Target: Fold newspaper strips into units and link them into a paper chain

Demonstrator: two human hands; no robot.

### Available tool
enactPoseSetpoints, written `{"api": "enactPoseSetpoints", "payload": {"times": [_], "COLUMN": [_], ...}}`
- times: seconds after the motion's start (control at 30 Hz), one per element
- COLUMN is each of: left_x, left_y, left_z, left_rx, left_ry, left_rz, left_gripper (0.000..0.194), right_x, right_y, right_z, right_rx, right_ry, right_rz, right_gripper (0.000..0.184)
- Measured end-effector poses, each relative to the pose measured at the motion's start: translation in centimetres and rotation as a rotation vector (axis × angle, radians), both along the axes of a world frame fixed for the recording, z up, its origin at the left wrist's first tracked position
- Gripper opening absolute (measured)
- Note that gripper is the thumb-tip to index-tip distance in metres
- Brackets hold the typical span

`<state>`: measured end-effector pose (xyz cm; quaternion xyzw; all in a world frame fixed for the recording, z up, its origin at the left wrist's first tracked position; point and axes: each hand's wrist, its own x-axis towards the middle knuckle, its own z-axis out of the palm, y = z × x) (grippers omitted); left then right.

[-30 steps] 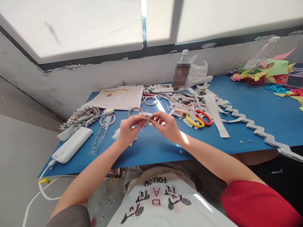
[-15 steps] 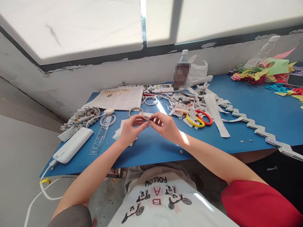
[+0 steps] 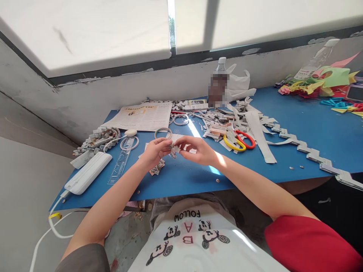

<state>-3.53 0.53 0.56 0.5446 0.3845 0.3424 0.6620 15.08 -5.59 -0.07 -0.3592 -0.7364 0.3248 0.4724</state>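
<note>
My left hand [image 3: 154, 153] pinches a small folded newspaper piece [image 3: 174, 151] above the front middle of the blue table. From the other side my right hand [image 3: 197, 150] reaches to the same piece, its index finger and thumb at the paper's edge and the other fingers loosely curled. The piece is printed grey and white, and fingers partly hide its upper end. Under my left hand lies a joined bit of folded newspaper [image 3: 157, 167]. Just behind that hand is a roll of tape [image 3: 163, 133].
Behind are a newspaper sheet [image 3: 138, 118] and a heap of paper strips [image 3: 218, 122] with red-and-yellow-handled scissors [image 3: 235, 145]. A folded paper chain [image 3: 300, 146] runs right. To the left lie a white power bank [image 3: 88, 173], clear ruler [image 3: 121, 162] and coiled paper chain [image 3: 102, 138].
My left hand has shifted slightly left and turned, and the fingers of my right hand have spread more. More of the folded newspaper piece shows, hanging lower between them.
</note>
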Motion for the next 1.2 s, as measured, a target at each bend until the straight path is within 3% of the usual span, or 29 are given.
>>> {"api": "enactPoseSetpoints", "payload": {"times": [0.23,0.43,0.7,0.9,1.2], "left_x": [0.2,0.2,0.2,0.1,0.3], "left_y": [-0.4,-0.5,-0.3,-0.2,-0.4], "left_z": [0.5,0.3,0.1,0.2,0.1], "left_rx": [-0.145,-0.155,-0.143,-0.17,-0.143], "left_ry": [-0.068,-0.029,-0.041,-0.052,-0.087], "left_rz": [-0.014,-0.135,-0.113,-0.061,-0.054], "left_gripper": [0.019,0.018,0.017,0.021,0.022], "right_x": [0.4,0.7,0.8,0.5,-0.8], "right_y": [0.4,0.6,0.7,0.4,0.0], "right_z": [-0.3,-0.7,-0.7,-0.5,-0.1], "right_rx": [0.136,0.274,0.317,0.212,-0.169], "right_ry": [-0.087,-0.233,-0.259,-0.22,0.007], "right_rz": [0.004,0.035,0.049,-0.018,-0.1], "right_gripper": [0.018,0.02,0.018,0.011,0.01]}}
